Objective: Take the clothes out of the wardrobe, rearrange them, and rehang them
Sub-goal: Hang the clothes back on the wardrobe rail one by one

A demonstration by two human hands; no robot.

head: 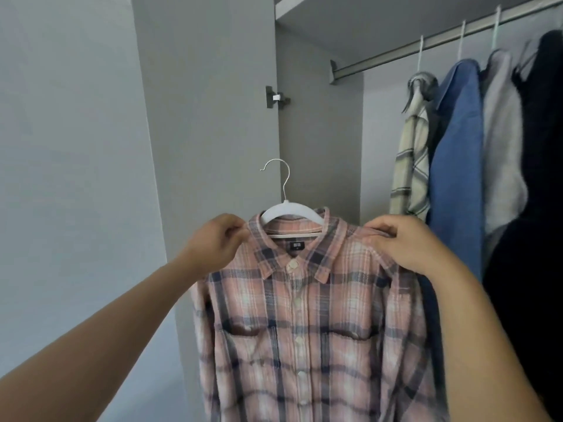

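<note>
Forearms reach up; both hands pinch the shirt (304,315) at its shoulders.
Left hand (213,242) and right hand (399,242) hold it level; hook (275,169) free, rail (426,47) up-right, nearer the right.

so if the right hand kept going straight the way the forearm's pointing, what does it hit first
Probably the blue garment hanging on the rail. The right hand, pinching the plaid shirt at its shoulder, points forward and up toward the hung clothes; the blue one hangs nearest that line, though depth is hard to judge.
</note>
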